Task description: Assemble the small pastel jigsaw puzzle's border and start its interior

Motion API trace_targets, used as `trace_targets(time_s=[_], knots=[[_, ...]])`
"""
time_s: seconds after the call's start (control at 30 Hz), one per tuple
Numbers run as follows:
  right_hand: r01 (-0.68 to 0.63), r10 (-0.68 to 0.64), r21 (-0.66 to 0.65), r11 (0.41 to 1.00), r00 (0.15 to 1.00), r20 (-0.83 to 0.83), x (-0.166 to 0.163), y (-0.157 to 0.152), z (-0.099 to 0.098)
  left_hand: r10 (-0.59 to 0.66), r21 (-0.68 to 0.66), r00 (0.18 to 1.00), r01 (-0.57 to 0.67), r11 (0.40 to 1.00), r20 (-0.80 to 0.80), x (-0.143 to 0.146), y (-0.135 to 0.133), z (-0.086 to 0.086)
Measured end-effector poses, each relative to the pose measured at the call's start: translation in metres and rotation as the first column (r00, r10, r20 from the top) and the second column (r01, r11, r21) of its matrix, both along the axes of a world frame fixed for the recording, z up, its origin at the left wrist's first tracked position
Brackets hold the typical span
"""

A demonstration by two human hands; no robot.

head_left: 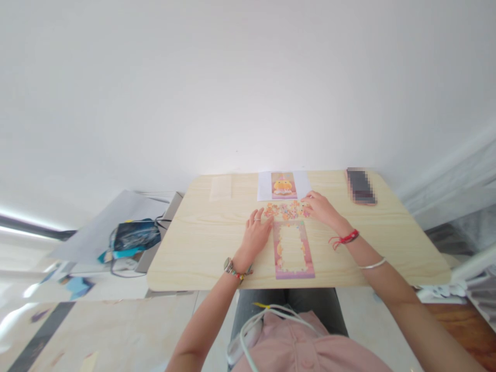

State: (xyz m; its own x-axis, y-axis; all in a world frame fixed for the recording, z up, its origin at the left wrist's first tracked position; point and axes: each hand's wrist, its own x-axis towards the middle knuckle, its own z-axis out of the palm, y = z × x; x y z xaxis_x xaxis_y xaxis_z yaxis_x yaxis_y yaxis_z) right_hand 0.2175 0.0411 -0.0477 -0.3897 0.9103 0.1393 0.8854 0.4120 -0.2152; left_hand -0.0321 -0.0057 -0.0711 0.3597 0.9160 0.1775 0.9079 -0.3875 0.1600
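Small jigsaw puzzle pieces (285,211) in orange and pink lie in a loose band across the middle of the table. My left hand (256,232) rests at the band's left end, palm down with fingers apart, holding nothing visible. At the right end, my right hand (321,208) has thumb and fingertips drawn together on a puzzle piece, partly hidden by the fingers. Just below the pieces lies a pink-purple puzzle border (277,258) with a jagged open centre. Above them, a picture card (283,187) with a yellow character lies on a white sheet (264,188).
A phone (361,186), pixelated, lies at the table's back right. A pale translucent sheet (220,188) is at the back left of the wooden table (194,248). Beyond the left edge sit a dark bag (137,237) and a box. White cables (267,312) cross my lap.
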Motion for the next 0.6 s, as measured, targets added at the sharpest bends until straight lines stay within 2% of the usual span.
trace_targets(time_s=[0.17, 0.43, 0.6], knots=[[-0.049, 0.049, -0.029, 0.998, 0.999, -0.002, -0.018, 0.016, -0.004, -0.001, 0.019, 1.000, 0.001, 1.000, -0.009, -0.001, 0.001, -0.001], [0.012, -0.003, -0.098, 0.995, 0.996, 0.091, -0.014, 0.016, -0.001, 0.015, 0.040, 1.000, -0.015, 0.999, 0.004, -0.001, 0.012, 0.000], [-0.039, 0.041, -0.045, 0.998, 0.997, 0.063, -0.023, 0.016, 0.003, 0.000, 0.019, 1.000, 0.000, 1.000, 0.015, 0.008, 0.027, 0.004]])
